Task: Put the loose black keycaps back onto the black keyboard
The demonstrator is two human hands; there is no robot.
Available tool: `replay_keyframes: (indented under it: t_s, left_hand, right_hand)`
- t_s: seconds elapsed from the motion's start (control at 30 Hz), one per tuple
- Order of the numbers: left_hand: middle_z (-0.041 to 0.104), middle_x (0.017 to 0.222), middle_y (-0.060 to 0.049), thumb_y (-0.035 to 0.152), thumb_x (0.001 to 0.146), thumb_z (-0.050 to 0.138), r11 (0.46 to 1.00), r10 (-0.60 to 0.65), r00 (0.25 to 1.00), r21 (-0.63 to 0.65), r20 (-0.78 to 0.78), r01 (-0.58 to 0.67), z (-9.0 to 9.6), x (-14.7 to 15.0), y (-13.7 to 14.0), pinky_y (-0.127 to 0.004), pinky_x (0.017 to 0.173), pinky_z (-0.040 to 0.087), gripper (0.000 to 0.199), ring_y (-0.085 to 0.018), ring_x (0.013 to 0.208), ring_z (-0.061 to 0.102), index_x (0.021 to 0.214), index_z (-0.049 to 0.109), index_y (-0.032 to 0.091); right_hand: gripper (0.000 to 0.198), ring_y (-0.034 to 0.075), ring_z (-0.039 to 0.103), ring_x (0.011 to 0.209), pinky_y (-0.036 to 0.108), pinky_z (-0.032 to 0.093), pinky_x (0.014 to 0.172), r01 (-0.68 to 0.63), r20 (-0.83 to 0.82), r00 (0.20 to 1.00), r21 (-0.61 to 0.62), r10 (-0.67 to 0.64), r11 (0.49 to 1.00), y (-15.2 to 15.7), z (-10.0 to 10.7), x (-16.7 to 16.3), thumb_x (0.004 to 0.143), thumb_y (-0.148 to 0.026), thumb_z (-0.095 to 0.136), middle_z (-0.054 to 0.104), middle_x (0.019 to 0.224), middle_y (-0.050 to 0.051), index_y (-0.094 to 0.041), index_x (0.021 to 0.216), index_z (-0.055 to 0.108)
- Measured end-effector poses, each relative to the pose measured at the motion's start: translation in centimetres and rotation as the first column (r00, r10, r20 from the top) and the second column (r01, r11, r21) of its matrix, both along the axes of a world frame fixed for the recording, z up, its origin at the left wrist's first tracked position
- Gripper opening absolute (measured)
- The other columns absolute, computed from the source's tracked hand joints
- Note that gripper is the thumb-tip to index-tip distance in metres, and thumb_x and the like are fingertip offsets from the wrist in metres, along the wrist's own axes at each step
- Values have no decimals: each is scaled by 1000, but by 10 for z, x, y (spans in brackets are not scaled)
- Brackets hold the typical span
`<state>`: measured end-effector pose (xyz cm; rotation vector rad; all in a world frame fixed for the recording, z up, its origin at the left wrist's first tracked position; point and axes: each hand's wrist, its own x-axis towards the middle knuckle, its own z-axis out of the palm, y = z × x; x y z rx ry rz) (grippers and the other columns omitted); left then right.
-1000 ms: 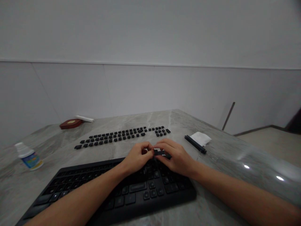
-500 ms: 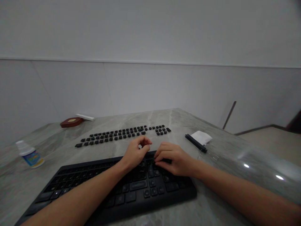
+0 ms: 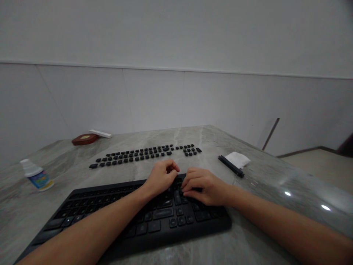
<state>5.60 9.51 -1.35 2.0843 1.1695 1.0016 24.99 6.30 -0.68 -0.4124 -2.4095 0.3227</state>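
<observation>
A black keyboard (image 3: 154, 237) lies in front of me, slightly slanted, with bare key sockets showing across its upper left part and keycaps still on its lower right. My left hand (image 3: 162, 175) is curled above the keyboard's far edge, thumb and forefinger drawn together. Whatever they pinch, if anything, is too small to make out. Beside it, my right hand (image 3: 201, 186) rests on the keyboard's right part with bent fingers closed down among the keys. Its fingertips hide what they grip. Beyond the hands, loose black keycaps (image 3: 131, 159) are laid out in rows on the table.
A white spray bottle (image 3: 37, 176) with a colourful label stands at the left. A brown box (image 3: 84, 139) and a white bar (image 3: 100, 134) lie at the back left. To the right, a black bar (image 3: 231, 166) touches a white tissue (image 3: 237, 159) on the marble table (image 3: 264, 217).
The view has shifted slightly. Both hands stay at almost the same spot on the keyboard, with only small finger movements. The loose keycaps look unmoved.
</observation>
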Motion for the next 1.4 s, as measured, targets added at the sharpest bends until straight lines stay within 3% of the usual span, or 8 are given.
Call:
replay_keyframes:
  t_s: [0.17,0.33,0.5,0.63,1.4]
  left_hand:
    - [62,65,0,14,72,50,999,-51,998,-21,-48,50,2,-1,-1,-25,61,41,17,-15,63,56,73,66,16]
    - [65,70,-1,13,70,50,979,-183,979,-103,-86,174,3,-2,-2,-25,63,41,19,-15,66,56,77,68,15]
    - [64,73,0,12,68,55,904,-405,912,-173,-61,390,9,-6,-1,-25,69,43,14,-15,71,55,75,66,16]
    - [64,83,1,16,69,63,862,-493,866,-184,-88,473,17,-12,-2,-27,77,44,15,-17,81,56,84,66,18]
    - [65,85,1,16,72,65,827,-535,843,-239,-51,510,18,-16,1,-27,77,44,19,-16,80,56,90,67,19]
  right_hand:
    - [10,17,61,81,33,53,74,-18,13,1000,22,18,1000,0,2,1,86,-14,61,71,83,7,-15,83,70]
    - [11,17,61,82,33,53,75,-22,35,999,50,20,998,-1,4,1,85,-14,59,70,82,7,-15,84,70]
    - [12,17,62,86,34,54,78,-43,63,997,16,42,999,-3,7,1,83,-10,59,70,86,8,-14,85,70]
    - [11,17,62,87,33,54,78,-26,74,997,26,24,999,-3,6,1,85,-11,59,70,86,7,-15,87,69]
    - [11,17,62,84,33,53,76,-9,65,998,53,5,999,-2,5,1,84,-11,58,69,86,7,-15,86,68]
